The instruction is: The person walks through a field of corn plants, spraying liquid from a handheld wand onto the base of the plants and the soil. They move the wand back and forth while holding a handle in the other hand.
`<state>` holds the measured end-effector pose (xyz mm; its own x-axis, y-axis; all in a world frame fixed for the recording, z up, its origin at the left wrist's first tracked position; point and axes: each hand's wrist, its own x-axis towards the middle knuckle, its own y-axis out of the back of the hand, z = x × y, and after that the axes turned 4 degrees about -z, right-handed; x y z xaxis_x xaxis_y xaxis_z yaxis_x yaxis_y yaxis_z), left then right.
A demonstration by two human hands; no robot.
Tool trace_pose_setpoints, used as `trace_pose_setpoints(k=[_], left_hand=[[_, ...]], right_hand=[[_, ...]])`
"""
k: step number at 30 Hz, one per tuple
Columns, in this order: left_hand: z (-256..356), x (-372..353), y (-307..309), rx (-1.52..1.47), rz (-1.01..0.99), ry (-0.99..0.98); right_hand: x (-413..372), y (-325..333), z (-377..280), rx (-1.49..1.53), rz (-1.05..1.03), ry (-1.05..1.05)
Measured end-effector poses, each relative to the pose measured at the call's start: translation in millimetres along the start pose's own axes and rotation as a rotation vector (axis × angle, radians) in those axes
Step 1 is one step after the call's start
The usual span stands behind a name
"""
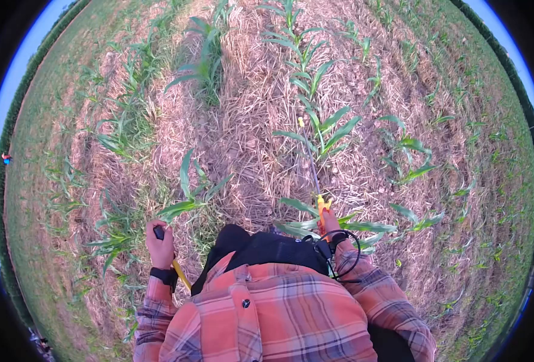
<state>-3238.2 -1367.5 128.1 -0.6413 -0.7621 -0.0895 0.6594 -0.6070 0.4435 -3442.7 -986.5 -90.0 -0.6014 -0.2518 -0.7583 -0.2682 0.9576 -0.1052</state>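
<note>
My left hand is closed around the black grip of a yellow pump lever, low on the left beside my hip. In my right hand is the yellow and orange handle of a sprayer wand. The thin wand points forward and down, and its yellow nozzle is just left of a young corn plant. A black cable or hose loops around my right wrist. The sprayer's tank is out of sight.
Rows of young corn run away from me, with one plant ahead of my left hand and another to the right. Dry straw covers the soil between them. A distant person stands at the far left edge.
</note>
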Motion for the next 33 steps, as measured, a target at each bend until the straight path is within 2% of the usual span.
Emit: trace_pose_setpoints(k=[1,3,5,6,7,9,11,15,17,19,21,24,25,27,28,29,31,33], left_hand=[[32.4,-8.5,11.9,-0.059,0.007,0.004],[65.2,-25.1,36.3,-0.101,0.094,-0.137],[75.5,-29.1,54.3,-0.103,0.138,-0.192],[72.9,-22.7,55.8,-0.092,0.139,-0.203],[68.3,-9.8,49.2,-0.095,0.140,-0.199],[49.7,29.5,25.1,-0.056,0.072,-0.055],[-5.9,81.7,-4.4,0.061,0.010,-0.078],[-34.2,159.4,-55.2,0.118,-0.066,-0.160],[-44.8,192.2,-53.5,0.138,-0.052,-0.169],[-54.0,220.5,-53.1,0.120,-0.087,-0.069],[-60.9,244.9,-50.7,0.140,-0.087,-0.059],[-74.7,279.8,-48.8,0.012,-0.141,0.040],[-64.1,286.4,-46.8,0.008,-0.145,0.040],[-34.0,294.6,-34.6,-0.160,-0.159,0.021],[-13.1,296.1,-21.9,-0.033,-0.120,-0.006],[-2.6,294.2,-3.5,-0.194,-0.142,0.104],[49.4,282.2,29.4,-0.278,-0.073,0.010],[69.0,275.3,52.1,-0.285,0.015,-0.064]], right_hand=[[5.3,5.7,-3.2,0.000,0.002,0.000],[15.1,14.2,-11.1,0.124,0.038,0.000],[11.6,13.3,-27.5,0.106,0.088,0.004],[13.7,12.7,-34.6,0.198,0.090,-0.021],[16.8,11.2,-41.3,0.289,0.092,-0.048],[25.8,5.4,-52.4,0.277,0.115,-0.078],[41.6,-1.7,-59.4,0.323,0.101,-0.056],[69.9,-35.9,-87.6,0.208,0.134,-0.097],[76.8,-59.2,-103.4,0.150,0.171,-0.106],[86.2,-83.3,-123.1,-0.028,0.120,-0.045],[101.5,-108.8,-136.9,-0.003,0.106,-0.084],[119.4,-144.1,-157.7,-0.158,-0.040,0.042],[117.8,-158.6,-168.3,-0.159,-0.035,0.043],[118.1,-182.7,-184.9,0.085,-0.149,-0.073],[130.1,-183.1,-181.1,0.044,-0.189,-0.040],[132.3,-189.0,-188.3,0.048,-0.185,-0.038],[128.8,-205.9,-212.9,-0.167,-0.130,-0.138],[139.8,-210.9,-223.6,-0.189,-0.169,-0.145]])
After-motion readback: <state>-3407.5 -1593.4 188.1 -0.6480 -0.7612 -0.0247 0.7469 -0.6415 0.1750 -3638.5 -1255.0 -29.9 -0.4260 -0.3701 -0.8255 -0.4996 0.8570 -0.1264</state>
